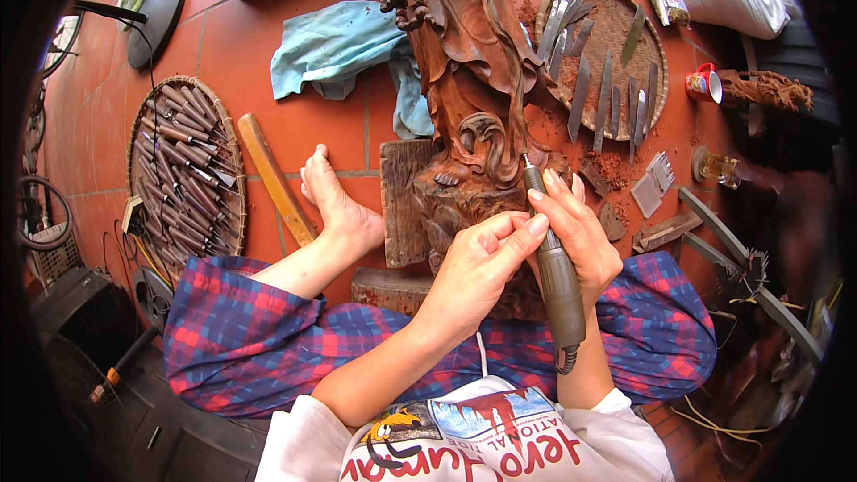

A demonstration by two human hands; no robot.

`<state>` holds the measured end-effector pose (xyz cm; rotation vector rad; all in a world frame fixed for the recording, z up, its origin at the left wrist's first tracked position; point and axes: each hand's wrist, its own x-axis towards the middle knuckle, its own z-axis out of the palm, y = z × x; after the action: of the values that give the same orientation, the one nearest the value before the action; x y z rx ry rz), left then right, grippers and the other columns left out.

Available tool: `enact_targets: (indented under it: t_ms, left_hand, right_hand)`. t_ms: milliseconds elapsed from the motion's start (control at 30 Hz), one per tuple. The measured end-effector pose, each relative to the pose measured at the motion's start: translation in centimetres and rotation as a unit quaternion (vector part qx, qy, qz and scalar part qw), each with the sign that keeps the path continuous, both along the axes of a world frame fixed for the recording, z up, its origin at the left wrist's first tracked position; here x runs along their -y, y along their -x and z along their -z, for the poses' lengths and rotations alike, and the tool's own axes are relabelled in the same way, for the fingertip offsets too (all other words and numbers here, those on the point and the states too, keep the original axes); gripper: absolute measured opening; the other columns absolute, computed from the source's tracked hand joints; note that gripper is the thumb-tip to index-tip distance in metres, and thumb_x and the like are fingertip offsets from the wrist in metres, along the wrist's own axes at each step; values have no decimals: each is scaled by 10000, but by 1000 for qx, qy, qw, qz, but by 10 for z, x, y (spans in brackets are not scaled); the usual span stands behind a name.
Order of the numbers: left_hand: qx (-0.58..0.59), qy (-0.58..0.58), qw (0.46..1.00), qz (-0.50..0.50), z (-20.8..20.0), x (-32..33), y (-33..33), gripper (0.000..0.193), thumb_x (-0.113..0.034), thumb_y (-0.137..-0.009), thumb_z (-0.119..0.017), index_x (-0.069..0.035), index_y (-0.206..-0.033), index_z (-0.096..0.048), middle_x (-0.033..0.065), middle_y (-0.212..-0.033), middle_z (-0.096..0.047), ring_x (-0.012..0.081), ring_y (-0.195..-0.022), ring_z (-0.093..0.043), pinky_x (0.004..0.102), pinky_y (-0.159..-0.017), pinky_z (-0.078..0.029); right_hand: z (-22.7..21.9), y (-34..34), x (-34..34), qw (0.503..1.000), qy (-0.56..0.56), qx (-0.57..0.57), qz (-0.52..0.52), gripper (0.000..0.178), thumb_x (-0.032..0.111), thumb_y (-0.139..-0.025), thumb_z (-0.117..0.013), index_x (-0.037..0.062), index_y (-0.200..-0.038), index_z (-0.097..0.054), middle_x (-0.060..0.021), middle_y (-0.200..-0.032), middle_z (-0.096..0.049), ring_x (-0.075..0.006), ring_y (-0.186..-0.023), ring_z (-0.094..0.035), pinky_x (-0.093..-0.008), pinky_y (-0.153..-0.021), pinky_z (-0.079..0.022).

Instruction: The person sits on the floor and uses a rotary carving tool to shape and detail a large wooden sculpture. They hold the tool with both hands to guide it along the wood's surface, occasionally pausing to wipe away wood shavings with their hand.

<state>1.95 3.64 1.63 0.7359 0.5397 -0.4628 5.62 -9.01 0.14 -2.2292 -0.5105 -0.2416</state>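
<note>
My right hand (580, 232) is closed around a dark olive rotary tool handpiece (561, 290), whose metal tip points away from me. Its coiled cord leaves the near end by my right wrist. Against the side of the tool, my left hand (486, 259) is closed, thumb and fingers pressed together; whatever they pinch, if anything, is hidden. Just beyond the tip rises a reddish-brown wood carving (478, 45) with draped folds and a beaded strand. Its carved base is partly covered by my hands. A rough wooden block (403, 205) stands at the base's left.
On the left, a round basket (241, 214) holds many wooden-handled chisels, beside a curved wooden bar (277, 183). A light blue cloth (335, 45) lies by the carving. At right are a woven tray (656, 22) of flat blades, a small bit case (653, 185) and a red cup (704, 85).
</note>
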Motion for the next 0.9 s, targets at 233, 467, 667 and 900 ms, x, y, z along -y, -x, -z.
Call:
enact_targets:
  t_ms: [233,467,667,900]
  left_hand:
    - [-11,-4,1000,11,0,-2,14,271,-282,-990,-571,-17,-978,-630,-55,-856,-564,14,-780,-455,187,-689,-367]
    - [-24,-1,1000,4,-2,-6,25,251,-259,-987,-577,-18,-1012,-639,-53,-867,-569,14,-765,-466,188,-675,-375]
    - [-17,-45,998,35,-4,-19,37,255,-238,-994,-562,2,-1029,-641,-37,-805,-586,21,-712,-490,195,-642,-405]
    - [377,-630,678,-35,4,-24,41,444,64,-689,-724,-56,-1112,-663,54,-726,-626,181,-573,-603,289,-507,-491]
  right_hand:
    - [-1,18,-1,1000,4,-1,16,250,84,-772,-672,20,-1006,-737,-183,-1034,-699,-307,-1022,-681,-374,-889,-561]
    - [-1,30,-4,1000,4,5,8,264,77,-769,-676,1,-1016,-728,-198,-1047,-688,-329,-1025,-676,-403,-912,-551]
    - [-4,34,-7,999,-14,5,-38,286,80,-769,-680,-6,-1038,-717,-205,-1065,-677,-339,-1006,-681,-425,-891,-557]
    - [-19,38,-4,998,-11,63,-24,368,139,-629,-809,43,-976,-733,-120,-1001,-690,-245,-727,-653,-300,-613,-527]
